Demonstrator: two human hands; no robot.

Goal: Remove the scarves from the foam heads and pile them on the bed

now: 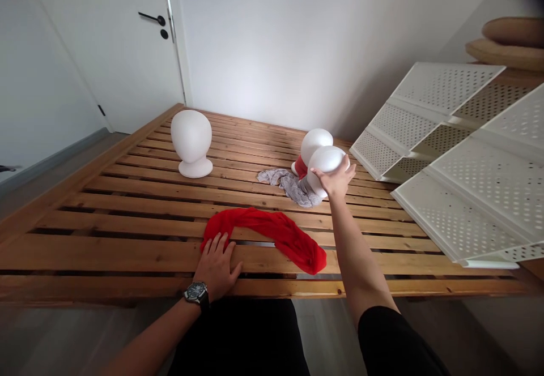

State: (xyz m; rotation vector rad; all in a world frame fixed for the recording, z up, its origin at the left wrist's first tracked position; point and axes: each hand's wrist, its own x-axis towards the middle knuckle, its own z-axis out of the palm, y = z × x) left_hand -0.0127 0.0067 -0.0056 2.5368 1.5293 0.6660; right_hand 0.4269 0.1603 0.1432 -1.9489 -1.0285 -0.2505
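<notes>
My left hand (216, 264) lies flat with its fingers spread, fingertips on the left end of a bright red scarf (272, 223). That scarf curves across the wooden slats in an arch. My right hand (335, 179) grips the side of a white mannequin head (322, 163), thumb and fingers spread around it. A grey scarf (293, 186) bunches at this head's base and trails left over the slats. Just behind stands another white mannequin head (317, 141), with red cloth (301, 167) around its neck. Farther left, a bare white mannequin head (191, 141) stands upright.
Everything rests on a slatted wooden platform (127, 217) with gaps between its boards. White perforated racks (476, 178) stand at the right, with tan cushions (510, 53) behind them. A white wall (272, 42) and a door (106, 30) with a black handle border the far side.
</notes>
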